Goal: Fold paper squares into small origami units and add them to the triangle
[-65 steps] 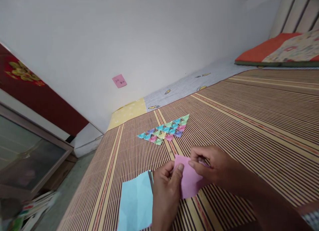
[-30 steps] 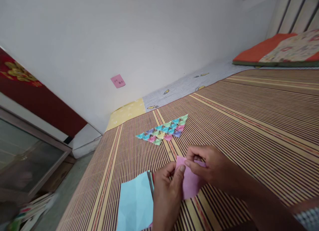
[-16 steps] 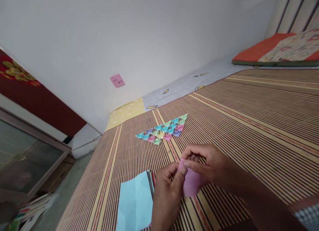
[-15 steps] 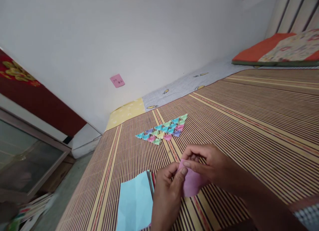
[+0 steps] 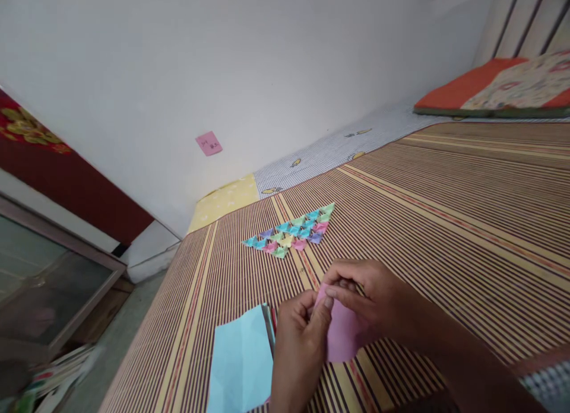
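Observation:
Both my hands pinch a sheet of pink paper [image 5: 342,336] above the striped mat. My left hand [image 5: 299,342] grips its left edge near the top, thumb on the near face. My right hand [image 5: 371,294] holds the top edge, with its thumb close to the left thumb and its fingers curled behind. Part of the paper is hidden by the hands. Left of my left hand lies light blue paper [image 5: 241,359] on a small stack with a red edge showing. Beyond my hands, several small folded paper pieces [image 5: 296,228] in many colours are laid out in rows.
The striped mat [image 5: 423,223] covers the bed up to the white wall, where a pink note [image 5: 209,143] is stuck. An orange and floral cushion [image 5: 503,86] lies at the far right. Past the bed's left edge stands a glass-fronted cabinet [image 5: 57,288].
The pink sheet hangs slightly lower and more of its face shows. Both hands keep their pinch near its top, shifted only a little. The other things have stayed in place.

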{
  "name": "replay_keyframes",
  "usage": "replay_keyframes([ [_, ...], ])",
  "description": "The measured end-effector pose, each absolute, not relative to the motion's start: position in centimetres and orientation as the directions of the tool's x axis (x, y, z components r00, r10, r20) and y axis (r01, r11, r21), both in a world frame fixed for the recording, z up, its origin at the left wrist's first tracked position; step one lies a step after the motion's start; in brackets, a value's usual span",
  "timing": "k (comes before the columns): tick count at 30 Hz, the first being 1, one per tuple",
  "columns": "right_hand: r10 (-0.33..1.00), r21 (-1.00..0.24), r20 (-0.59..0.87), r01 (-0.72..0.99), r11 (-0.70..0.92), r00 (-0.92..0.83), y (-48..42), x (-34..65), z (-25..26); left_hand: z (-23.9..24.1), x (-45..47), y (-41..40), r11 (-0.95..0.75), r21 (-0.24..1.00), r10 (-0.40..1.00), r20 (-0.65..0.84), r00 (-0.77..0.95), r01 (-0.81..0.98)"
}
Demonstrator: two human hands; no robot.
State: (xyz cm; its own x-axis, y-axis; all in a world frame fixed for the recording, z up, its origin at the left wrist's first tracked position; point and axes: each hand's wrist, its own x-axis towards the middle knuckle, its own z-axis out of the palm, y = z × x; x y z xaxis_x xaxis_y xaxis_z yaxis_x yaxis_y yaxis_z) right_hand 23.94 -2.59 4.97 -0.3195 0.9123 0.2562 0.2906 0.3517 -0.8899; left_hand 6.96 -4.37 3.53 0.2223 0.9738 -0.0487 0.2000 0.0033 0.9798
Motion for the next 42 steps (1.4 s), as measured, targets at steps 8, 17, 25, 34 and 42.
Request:
replay_keyframes([
  [8,0.88,-0.781,0.337,0.422,0.46,-0.336,-2.5,23.5,4.5,3.1,7.0,-4.4,0.015,0.98,0.979,-0.054,0.195,0.197],
  [17,0.918,-0.741,0.35,0.545,0.393,-0.187,-1.7,23.2,3.8,3.4,6.4,-4.0,0.033,0.979,0.972,-0.078,0.221,0.202],
  [25,0.876,-0.643,0.482,0.674,0.363,-0.012,-0.6,24.5,2.2,3.1,3.4,-2.9,0.004,0.99,1.0,-0.001,-0.022,0.139],
  [34,0.777,-0.534,0.382,0.567,0.627,-0.5,-1.5,22.8,2.4,4.1,4.5,-3.7,0.04,0.968,0.989,-0.074,0.131,0.247],
  [42,0.769,-0.62,0.338,0.487,0.616,-0.542,-2.6,22.5,3.6,2.9,5.1,-3.4,0.127,0.989,0.951,-0.141,0.276,0.068],
])
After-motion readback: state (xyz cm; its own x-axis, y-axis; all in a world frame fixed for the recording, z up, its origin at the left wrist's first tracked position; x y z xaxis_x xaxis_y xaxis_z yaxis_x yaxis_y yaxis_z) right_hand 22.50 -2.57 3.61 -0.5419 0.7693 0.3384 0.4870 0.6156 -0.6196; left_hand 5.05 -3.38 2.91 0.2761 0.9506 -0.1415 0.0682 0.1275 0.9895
